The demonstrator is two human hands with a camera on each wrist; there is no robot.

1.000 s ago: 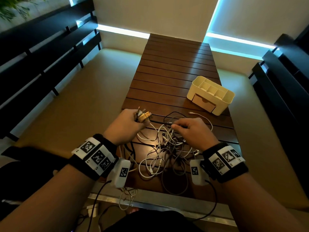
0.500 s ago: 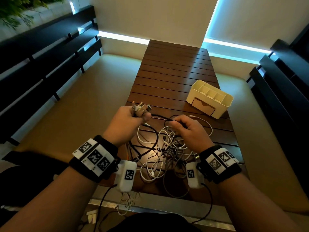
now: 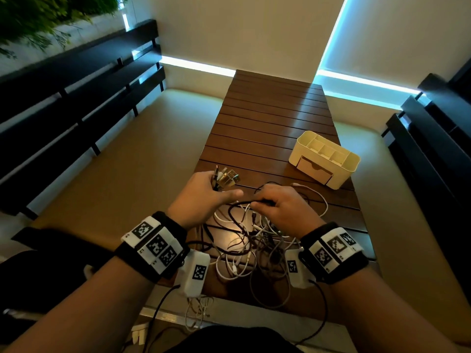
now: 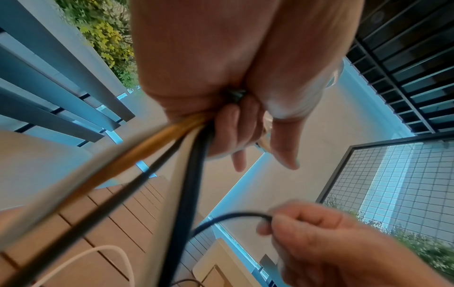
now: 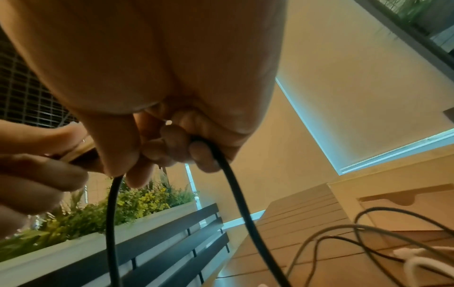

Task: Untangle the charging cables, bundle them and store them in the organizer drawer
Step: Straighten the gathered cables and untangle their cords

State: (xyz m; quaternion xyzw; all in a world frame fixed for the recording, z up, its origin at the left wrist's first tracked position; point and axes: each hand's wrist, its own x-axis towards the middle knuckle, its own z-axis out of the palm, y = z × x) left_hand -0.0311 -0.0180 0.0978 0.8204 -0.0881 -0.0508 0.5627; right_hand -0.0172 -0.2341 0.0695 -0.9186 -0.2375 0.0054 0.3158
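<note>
Your left hand point(image 3: 204, 197) grips gathered cable plugs point(image 3: 225, 177); your right hand point(image 3: 283, 207) pinches a thin black cable point(image 5: 236, 190) — its length runs leftward between them.

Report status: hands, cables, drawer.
Left hand grips gathered plug ends. Right hand pinches a black cable. Cable pile tangled. Organizer drawer closed.

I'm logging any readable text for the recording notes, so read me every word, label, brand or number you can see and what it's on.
No readable words, brands or numbers in any view.
Left wristband: black-and-white square code markers, no text.
Right wristband: the same markers, no text.
Organizer: plain, no label showing.
</note>
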